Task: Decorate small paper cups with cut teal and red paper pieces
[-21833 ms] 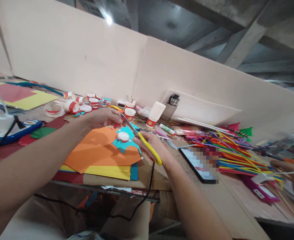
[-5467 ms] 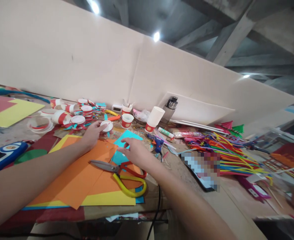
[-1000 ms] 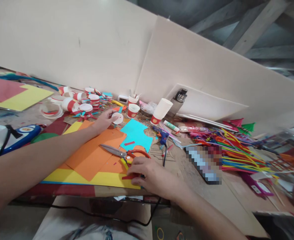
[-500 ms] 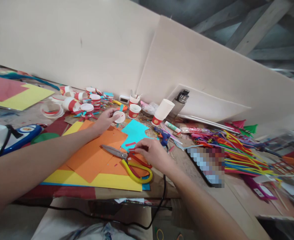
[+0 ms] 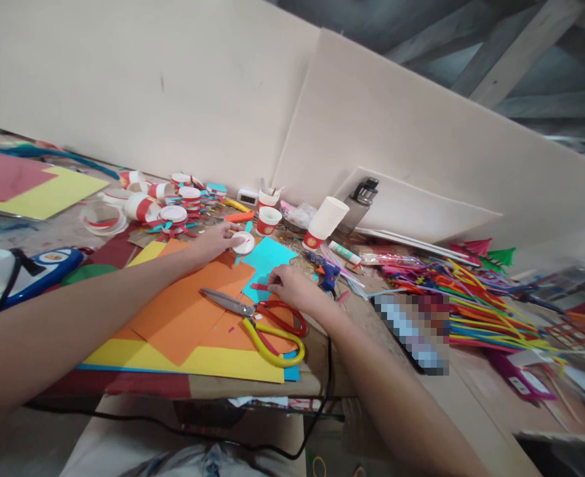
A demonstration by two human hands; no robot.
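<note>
My left hand (image 5: pixel 217 242) is closed on the edge of a small white paper-cup bottom (image 5: pixel 243 244) with light-blue paper strips sticking out of it. A little red shows on its white face. My right hand (image 5: pixel 297 289) is closed in a pinch over the blue paper (image 5: pixel 271 255). A short red paper strip (image 5: pixel 259 287) pokes out to the left of its fingertips. Just below that hand lie scissors (image 5: pixel 245 309) with one red and one yellow handle, blades apart, on orange paper (image 5: pixel 173 311).
Cut cup pieces (image 5: pixel 143 207) cluster at the back left. Paper cups (image 5: pixel 269 222), a bottle (image 5: pixel 356 209) and a glue gun (image 5: pixel 328 275) stand or lie beyond my hands. To the right are a phone (image 5: pixel 401 331) and colourful pipe cleaners (image 5: pixel 481 311).
My left hand has brought the cup bottom slightly right and down, closer to the blue paper. My right hand has risen a little from the scissors' red handle.
</note>
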